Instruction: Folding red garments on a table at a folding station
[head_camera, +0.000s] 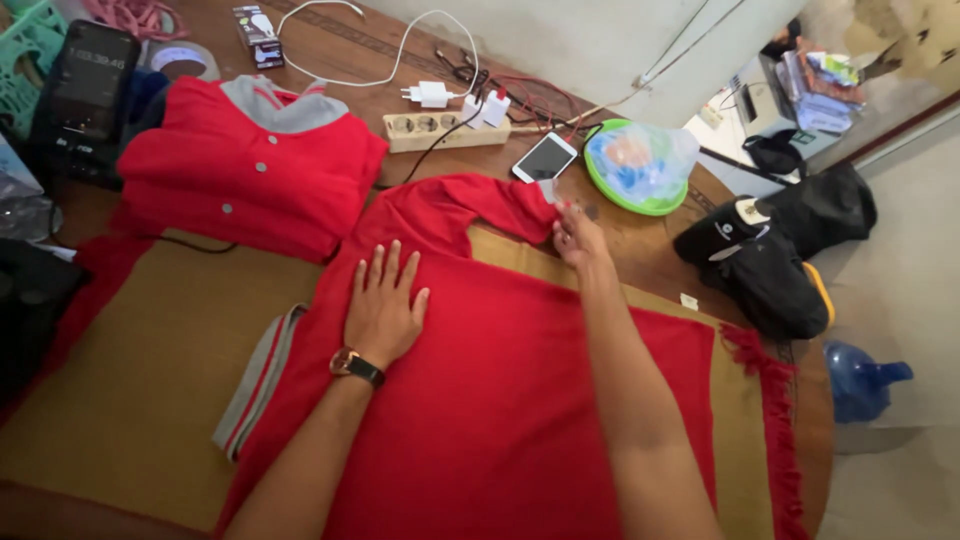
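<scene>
Forearms come up from the bottom edge, so this is mid-fold by the look of it. Left hand (383, 303), with a wristwatch (356, 365) on it, lies flat and spread, palm down on the red garment (500, 400), holding the body of it in place on the tan mat (150, 370). Grey striped hem band (255, 385) sits just left of that arm, at the garment's edge.

Right hand (577, 235) is further out, fingers pinched on the sleeve (460, 205), which is laid across the top of the garment and bent to the left. So one sleeve looks folded in, or close to it. The body is spread out full length toward the person, so the lengthwise folds seem not done yet. Can't see the other sleeve, it may be tucked under.

Past the left hand, a second red garment (245, 165) with a grey collar sits as a neat folded stack, so that one looks finished.

Beyond that it's clutter on the wooden table (660, 260): phone (545, 157), power strip (445, 130) with chargers and cables, green plate (640, 165) under plastic wrap, black cap (725, 235) off to the right.
</scene>
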